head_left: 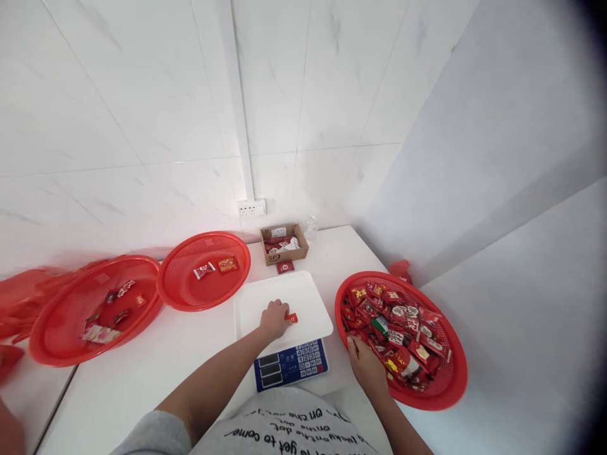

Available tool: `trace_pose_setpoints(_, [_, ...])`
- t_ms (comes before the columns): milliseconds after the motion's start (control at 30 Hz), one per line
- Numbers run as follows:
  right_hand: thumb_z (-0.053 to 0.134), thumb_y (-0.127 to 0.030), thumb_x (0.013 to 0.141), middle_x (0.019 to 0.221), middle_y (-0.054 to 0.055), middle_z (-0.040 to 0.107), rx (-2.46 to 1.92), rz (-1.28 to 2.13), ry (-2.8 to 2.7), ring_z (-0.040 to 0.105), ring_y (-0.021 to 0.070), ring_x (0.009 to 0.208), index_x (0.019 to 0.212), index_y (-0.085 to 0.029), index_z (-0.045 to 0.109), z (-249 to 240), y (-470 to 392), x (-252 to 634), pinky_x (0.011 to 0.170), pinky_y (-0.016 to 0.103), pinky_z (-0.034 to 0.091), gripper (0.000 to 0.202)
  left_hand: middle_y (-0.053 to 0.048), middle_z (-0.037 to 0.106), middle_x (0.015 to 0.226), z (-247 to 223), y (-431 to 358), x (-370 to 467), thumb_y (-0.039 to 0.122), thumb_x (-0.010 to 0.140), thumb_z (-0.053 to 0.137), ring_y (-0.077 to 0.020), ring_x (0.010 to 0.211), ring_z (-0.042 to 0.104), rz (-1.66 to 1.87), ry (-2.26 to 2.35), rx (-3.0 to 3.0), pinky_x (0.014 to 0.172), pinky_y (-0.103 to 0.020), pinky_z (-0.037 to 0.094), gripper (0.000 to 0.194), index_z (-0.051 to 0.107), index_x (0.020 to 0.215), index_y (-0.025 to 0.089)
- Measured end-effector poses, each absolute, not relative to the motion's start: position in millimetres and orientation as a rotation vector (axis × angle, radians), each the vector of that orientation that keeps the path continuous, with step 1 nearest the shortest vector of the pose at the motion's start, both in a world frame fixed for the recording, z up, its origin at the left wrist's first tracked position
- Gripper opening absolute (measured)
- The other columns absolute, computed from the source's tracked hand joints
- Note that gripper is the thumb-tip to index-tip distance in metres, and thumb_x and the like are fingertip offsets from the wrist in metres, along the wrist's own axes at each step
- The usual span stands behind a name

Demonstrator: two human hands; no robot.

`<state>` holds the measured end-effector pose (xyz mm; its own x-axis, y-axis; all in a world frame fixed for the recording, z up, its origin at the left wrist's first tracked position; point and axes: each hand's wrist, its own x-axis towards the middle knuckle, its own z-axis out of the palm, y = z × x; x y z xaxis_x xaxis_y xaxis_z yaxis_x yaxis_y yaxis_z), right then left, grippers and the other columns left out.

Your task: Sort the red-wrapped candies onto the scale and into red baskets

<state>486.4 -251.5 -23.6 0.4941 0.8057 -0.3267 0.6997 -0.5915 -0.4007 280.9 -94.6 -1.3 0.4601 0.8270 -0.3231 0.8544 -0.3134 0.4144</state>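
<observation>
Pinching a packet by one end, likely for control, our left hand is at the tray; our right hand, grip unclear, meets the right basket.

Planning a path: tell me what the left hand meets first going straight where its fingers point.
Beyond the small red wrapped packet the left hand holds, probably the round red plastic basket at right, though depth is unclear.
</observation>
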Motion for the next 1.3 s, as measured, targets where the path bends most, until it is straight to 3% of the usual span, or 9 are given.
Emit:
trace_pose_setpoints(133, [0.021, -0.039, 0.089, 0.123, 0.01, 0.057, -2.519, 0.725, -1.302, 0.054, 0.0211, 0.109, 0.114, -0.018, 0.055, -22.2, -250.9, 486.2, 0.087, 0.029, 0.039, 0.047, -0.004, 0.054, 0.087, -5.4, -95.2, 272.8, 0.017, 0.072, 0.059, -0.0192, 0.087, 0.05, 0.013, 1.36, 2.16, 0.069, -0.028, 0.038, 0.003, 0.056, 0.073, 0.018])
trace_pose_setpoints(267, [0.021, -0.039, 0.089, 0.122, 0.01, 0.057, -2.523, 0.727, -1.297, 0.053, 0.021, 0.111, 0.114, -0.018, 0.056, -25.3, -250.3, 487.7, 0.089, 0.029, 0.038, 0.048, -0.002, 0.053, 0.08, -6.2, -98.1, 262.1, 0.01, 0.069, 0.061, -0.0167, 0.082, 0.05, 0.114, 1.327, 2.142, 0.07, -0.026, 0.038, 0.01, 0.055, 0.066, 0.017])
trace_pose_setpoints(467, [0.022, -0.039, 0.089, 0.121, 0.011, 0.058, -2.512, 0.71, -1.301, 0.054, 0.0212, 0.109, 0.115, -0.018, 0.056, -29.5, -250.8, 488.7, 0.089, 0.03, 0.039, 0.048, 0.0, 0.052, 0.072, -3.0, -102.8, 245.3, 0.01, 0.067, 0.06, -0.0132, 0.07, 0.049, 0.26, 1.358, 2.071, 0.064, -0.024, 0.038, 0.011, 0.053, 0.061, 0.017])
trace_pose_setpoints(700, [0.022, -0.039, 0.089, 0.12, 0.011, 0.059, -2.498, 0.695, -1.3, 0.055, 0.0204, 0.108, 0.112, -0.018, 0.057, -31.5, -251.6, 489.2, 0.087, 0.028, 0.039, 0.047, 0.002, 0.05, 0.067, 11.9, -89.8, 222.0, 0.023, 0.07, 0.058, -0.0115, 0.062, 0.048, 0.446, 1.498, 1.975, 0.06, -0.023, 0.036, 0.011, 0.052, 0.062, 0.017])
trace_pose_setpoints(900, [0.022, -0.039, 0.089, 0.118, 0.012, 0.059, -2.488, 0.692, -1.306, 0.056, 0.0214, 0.106, 0.112, -0.017, 0.057, -34.5, -251.5, 491.0, 0.086, 0.03, 0.039, 0.048, 0.004, 0.047, 0.055, 48.8, -42.2, 178.7, 0.038, 0.068, 0.058, -0.0127, 0.055, 0.048, 0.763, 1.708, 1.766, 0.052, -0.023, 0.035, 0.022, 0.051, 0.06, 0.019])
trace_pose_setpoints(1000, [0.022, -0.039, 0.089, 0.116, 0.011, 0.061, -2.47, 0.683, -1.297, 0.056, 0.0214, 0.105, 0.11, -0.018, 0.057, -32.2, -251.4, 488.7, 0.086, 0.03, 0.04, 0.047, -0.001, 0.058, 0.066, 67.6, -21.8, 154.3, 0.038, 0.069, 0.057, -0.017, 0.063, 0.055, 0.798, 1.873, 1.753, 0.059, -0.027, 0.042, 0.02, 0.056, 0.072, 0.018])
trace_pose_setpoints(1067, [0.023, -0.04, 0.089, 0.114, 0.011, 0.062, -2.443, 0.687, -1.277, 0.057, 0.0206, 0.104, 0.109, -0.019, 0.058, -29.6, -250.8, 487.6, 0.087, 0.029, 0.039, 0.045, -0.007, 0.062, 0.088, 71.3, -13.8, 141.5, 0.035, 0.07, 0.055, -0.0222, 0.081, 0.058, 0.826, 1.901, 1.752, 0.072, -0.033, 0.045, 0.028, 0.057, 0.091, 0.017])
trace_pose_setpoints(1167, [0.025, -0.04, 0.089, 0.113, 0.012, 0.062, -2.41, 0.78, -1.203, 0.056, 0.0214, 0.104, 0.109, -0.019, 0.058, -26.3, -247.9, 490.2, 0.09, 0.032, 0.038, 0.045, -0.016, 0.055, 0.113, 58.4, -13.7, 132.5, 0.039, 0.071, 0.054, -0.0311, 0.109, 0.048, 0.827, 1.964, 1.826, 0.091, -0.045, 0.04, 0.045, 0.052, 0.108, 0.013])
trace_pose_setpoints(1300, [0.027, -0.043, 0.088, 0.113, 0.014, 0.062, -2.298, 1.025, -1.081, 0.054, 0.0224, 0.109, 0.109, -0.015, 0.06, -26.7, -241.7, 502.9, 0.095, 0.036, 0.036, 0.048, -0.015, 0.054, 0.117, 22.0, -40.0, 144.3, 0.041, 0.075, 0.047, -0.0303, 0.116, 0.044, 0.863, 1.778, 2.062, 0.099, -0.047, 0.034, 0.044, 0.051, 0.11, 0.014])
